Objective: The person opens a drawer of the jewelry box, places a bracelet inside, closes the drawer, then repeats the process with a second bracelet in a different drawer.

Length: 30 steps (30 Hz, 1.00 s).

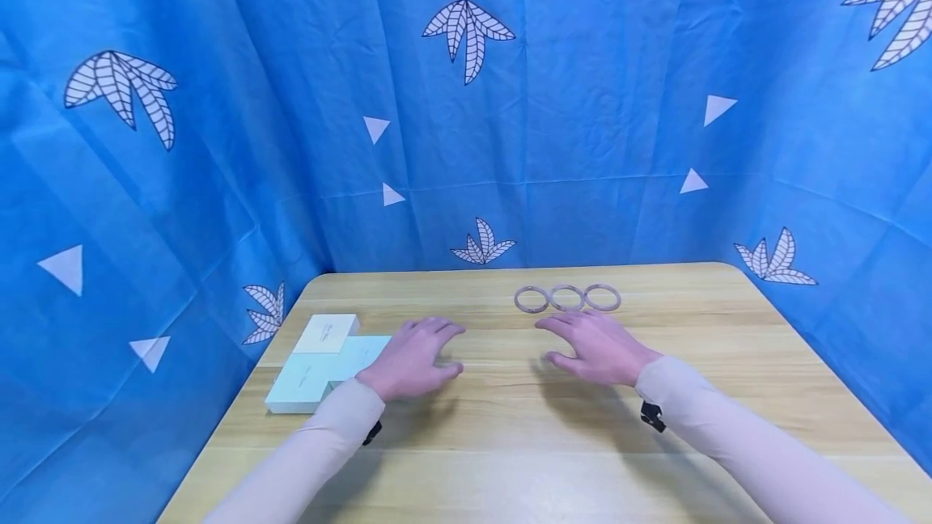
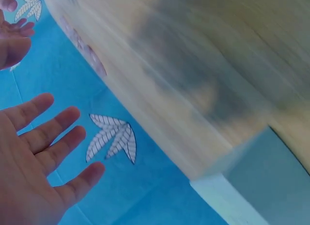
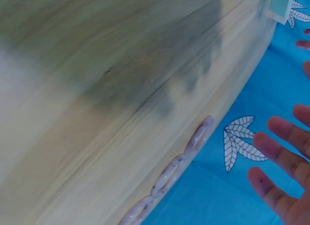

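My left hand (image 1: 417, 354) hovers above the table, fingers spread and holding nothing; part of it covers the right side of the pale green boxes (image 1: 302, 374). A small white box (image 1: 325, 333) sits at their far end. Across a gap, my right hand (image 1: 600, 348) is also raised with loosely spread fingers and nothing in them. Just beyond it, three pale purple bangles (image 1: 532, 311) lie flat in a row, side by side. The right wrist view shows the bangles (image 3: 167, 175) near the table's far edge. A box corner (image 2: 271, 176) appears in the left wrist view.
The wooden table (image 1: 502, 443) has rounded far corners. Blue curtains (image 1: 582, 120) printed with leaves and triangles hang behind it and along both sides. Each wrist wears a black strap (image 1: 653, 416) under a light sleeve (image 1: 735, 435).
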Each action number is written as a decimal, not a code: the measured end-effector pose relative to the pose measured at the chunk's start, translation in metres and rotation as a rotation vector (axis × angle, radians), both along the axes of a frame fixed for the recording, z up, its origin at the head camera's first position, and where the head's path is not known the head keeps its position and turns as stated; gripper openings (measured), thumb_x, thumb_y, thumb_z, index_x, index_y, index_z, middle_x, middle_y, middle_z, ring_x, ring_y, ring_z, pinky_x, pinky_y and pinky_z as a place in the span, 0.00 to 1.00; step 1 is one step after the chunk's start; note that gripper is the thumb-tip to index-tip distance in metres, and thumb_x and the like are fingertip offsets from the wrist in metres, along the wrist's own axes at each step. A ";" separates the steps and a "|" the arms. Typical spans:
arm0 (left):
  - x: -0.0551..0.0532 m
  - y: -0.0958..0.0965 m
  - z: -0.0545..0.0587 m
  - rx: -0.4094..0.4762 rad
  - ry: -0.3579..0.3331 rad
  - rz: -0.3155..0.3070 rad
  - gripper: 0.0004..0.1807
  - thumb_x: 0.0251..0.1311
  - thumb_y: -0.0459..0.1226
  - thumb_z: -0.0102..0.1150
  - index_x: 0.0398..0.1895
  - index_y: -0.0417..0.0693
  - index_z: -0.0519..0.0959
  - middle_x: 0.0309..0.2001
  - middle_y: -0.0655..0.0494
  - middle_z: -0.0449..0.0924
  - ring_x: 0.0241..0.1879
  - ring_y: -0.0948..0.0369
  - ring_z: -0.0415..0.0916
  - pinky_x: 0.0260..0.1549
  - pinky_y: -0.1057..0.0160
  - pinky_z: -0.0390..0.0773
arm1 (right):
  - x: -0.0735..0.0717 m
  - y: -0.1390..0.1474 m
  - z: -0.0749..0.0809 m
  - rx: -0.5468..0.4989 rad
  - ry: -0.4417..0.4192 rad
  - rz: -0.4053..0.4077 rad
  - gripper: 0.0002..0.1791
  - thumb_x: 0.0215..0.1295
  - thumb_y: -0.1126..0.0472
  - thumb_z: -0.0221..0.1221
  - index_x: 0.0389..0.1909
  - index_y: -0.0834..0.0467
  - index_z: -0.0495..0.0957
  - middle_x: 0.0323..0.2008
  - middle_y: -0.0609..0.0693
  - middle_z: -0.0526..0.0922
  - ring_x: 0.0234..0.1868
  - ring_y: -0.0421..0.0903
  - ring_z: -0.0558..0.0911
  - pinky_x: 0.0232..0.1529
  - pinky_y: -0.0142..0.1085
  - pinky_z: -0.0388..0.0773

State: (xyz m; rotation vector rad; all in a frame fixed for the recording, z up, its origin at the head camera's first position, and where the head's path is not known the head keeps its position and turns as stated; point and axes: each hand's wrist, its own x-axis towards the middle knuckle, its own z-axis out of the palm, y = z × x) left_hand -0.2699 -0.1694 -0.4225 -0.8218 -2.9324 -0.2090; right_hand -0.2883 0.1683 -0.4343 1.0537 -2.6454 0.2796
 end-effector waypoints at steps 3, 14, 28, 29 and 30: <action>0.002 -0.011 0.005 0.002 -0.004 0.035 0.34 0.63 0.57 0.59 0.70 0.57 0.72 0.69 0.55 0.72 0.71 0.52 0.65 0.69 0.42 0.63 | -0.002 -0.005 0.001 0.012 -0.011 0.001 0.28 0.66 0.44 0.62 0.66 0.48 0.76 0.61 0.50 0.82 0.64 0.54 0.79 0.67 0.56 0.70; 0.002 -0.054 0.021 0.032 0.012 0.086 0.31 0.61 0.55 0.63 0.67 0.57 0.75 0.67 0.54 0.75 0.70 0.50 0.66 0.67 0.40 0.64 | -0.006 -0.017 0.002 -0.006 0.019 0.037 0.26 0.64 0.47 0.64 0.63 0.49 0.78 0.59 0.50 0.83 0.62 0.55 0.80 0.63 0.58 0.73; -0.001 -0.097 0.027 0.022 -0.063 0.137 0.36 0.58 0.53 0.66 0.70 0.56 0.72 0.71 0.51 0.70 0.73 0.46 0.62 0.68 0.36 0.60 | -0.010 -0.024 -0.001 0.018 0.022 0.053 0.26 0.65 0.46 0.62 0.63 0.48 0.78 0.60 0.51 0.83 0.62 0.54 0.80 0.64 0.57 0.72; -0.001 -0.099 0.026 0.020 -0.070 0.144 0.36 0.58 0.53 0.67 0.70 0.56 0.72 0.71 0.51 0.70 0.73 0.46 0.62 0.68 0.35 0.60 | -0.010 -0.025 -0.001 0.019 0.026 0.056 0.26 0.65 0.46 0.62 0.63 0.48 0.78 0.60 0.51 0.83 0.62 0.54 0.80 0.63 0.57 0.72; 0.000 -0.102 0.026 0.020 -0.077 0.151 0.36 0.57 0.52 0.67 0.70 0.56 0.72 0.71 0.51 0.69 0.73 0.46 0.62 0.68 0.34 0.60 | -0.010 -0.026 -0.001 0.014 0.026 0.061 0.26 0.65 0.47 0.63 0.62 0.48 0.78 0.60 0.51 0.83 0.62 0.54 0.80 0.63 0.57 0.72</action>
